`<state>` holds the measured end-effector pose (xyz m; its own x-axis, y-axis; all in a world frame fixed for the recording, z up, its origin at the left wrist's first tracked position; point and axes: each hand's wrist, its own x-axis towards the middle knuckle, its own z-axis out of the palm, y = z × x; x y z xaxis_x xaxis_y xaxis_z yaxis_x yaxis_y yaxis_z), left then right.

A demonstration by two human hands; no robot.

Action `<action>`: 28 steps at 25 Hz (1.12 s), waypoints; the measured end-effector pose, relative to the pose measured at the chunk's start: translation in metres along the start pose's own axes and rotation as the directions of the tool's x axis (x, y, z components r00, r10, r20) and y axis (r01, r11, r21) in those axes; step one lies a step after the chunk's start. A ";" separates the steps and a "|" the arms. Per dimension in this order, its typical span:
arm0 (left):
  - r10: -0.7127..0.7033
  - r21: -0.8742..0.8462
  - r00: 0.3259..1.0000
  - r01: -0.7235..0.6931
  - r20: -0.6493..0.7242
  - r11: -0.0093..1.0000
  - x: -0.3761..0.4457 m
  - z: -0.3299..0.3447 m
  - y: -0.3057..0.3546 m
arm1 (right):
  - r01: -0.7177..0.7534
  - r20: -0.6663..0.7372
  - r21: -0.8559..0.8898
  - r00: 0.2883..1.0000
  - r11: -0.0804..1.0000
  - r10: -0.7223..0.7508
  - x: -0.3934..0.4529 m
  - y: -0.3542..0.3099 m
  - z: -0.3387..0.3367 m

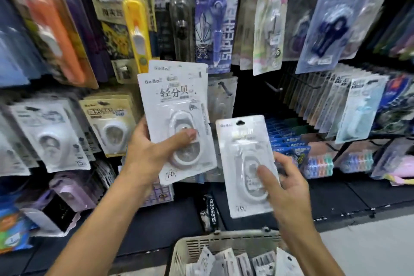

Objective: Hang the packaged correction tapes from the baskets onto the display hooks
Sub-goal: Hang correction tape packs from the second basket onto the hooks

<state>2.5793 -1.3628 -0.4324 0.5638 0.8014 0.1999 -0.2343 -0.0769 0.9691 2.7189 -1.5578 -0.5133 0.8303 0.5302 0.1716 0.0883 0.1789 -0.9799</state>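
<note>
My left hand (154, 152) grips a small stack of white packaged correction tapes (172, 105), thumb across the front blister, held up in front of the display. My right hand (284, 184) pinches a single white packaged correction tape (242, 154) by its lower part, thumb on the blister, its hang hole at the top. A bare display hook (225, 88) juts out just behind and between the two packs. Below, a beige basket (215, 241) holds several more white packs (244, 262).
Hooks all around carry hanging stationery packs: similar white tape packs (51, 136) at the left, blue pen packs (212, 18) above, rows of packs (331, 101) at the right. A dark shelf base (313, 204) and grey floor (369, 244) lie at lower right.
</note>
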 end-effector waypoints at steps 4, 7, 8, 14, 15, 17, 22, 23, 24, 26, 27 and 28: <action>-0.001 -0.110 0.999 -0.004 -0.045 0.994 0.012 -0.009 0.010 | 0.046 0.080 -0.053 0.996 0.998 -0.042 0.037 -0.044 0.027; -0.050 -0.146 0.998 0.046 -0.026 0.988 0.006 -0.007 0.001 | -0.015 0.022 -0.100 1.000 0.995 0.017 0.042 -0.045 0.028; -0.056 -0.154 0.998 0.053 -0.014 0.987 0.006 -0.006 -0.002 | -0.021 0.003 -0.102 1.000 0.995 0.021 0.040 -0.044 0.026; -0.056 -0.166 0.997 0.065 0.055 0.984 0.008 0.001 -0.006 | -0.050 -0.051 -0.116 0.998 0.992 0.044 0.042 -0.046 0.026; -0.059 -0.160 0.996 0.069 0.069 0.985 0.008 0.001 -0.009 | -0.075 -0.054 -0.129 0.996 0.989 0.068 0.043 -0.045 0.029; -0.070 -0.158 0.995 0.080 0.070 0.984 0.006 0.005 -0.013 | -0.056 -0.023 -0.179 0.998 0.982 0.053 0.039 -0.041 0.036; -0.047 -0.071 0.994 0.054 0.097 0.996 0.000 0.015 -0.019 | 0.050 0.294 -0.089 0.956 0.995 -0.022 0.018 -0.042 0.069; -0.061 -0.097 0.991 0.073 0.120 0.993 -0.001 0.015 -0.017 | 0.022 0.274 -0.026 0.962 0.999 -0.014 0.020 -0.042 0.073; -0.068 -0.116 0.986 0.086 0.155 0.990 -0.002 0.013 -0.017 | -0.034 0.243 0.062 0.970 0.997 0.018 0.021 -0.045 0.075; -0.046 -0.106 0.983 0.065 0.180 0.992 -0.003 0.008 -0.014 | -0.132 0.164 0.185 0.981 0.974 0.101 0.026 -0.051 0.071; -0.029 -0.103 0.987 0.046 0.159 0.994 -0.004 0.006 -0.013 | -0.159 0.119 0.170 0.983 0.973 0.140 0.029 -0.053 0.064; -0.022 -0.102 0.992 0.035 0.123 0.994 -0.005 0.005 -0.013 | -0.176 0.080 0.124 0.983 0.977 0.167 0.031 -0.054 0.056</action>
<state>2.5829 -1.3690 -0.4450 0.6619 0.7240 0.1943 -0.2940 0.0124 0.9557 2.7093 -1.5047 -0.4491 0.7869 0.6169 0.0130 -0.1281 0.1839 -0.9746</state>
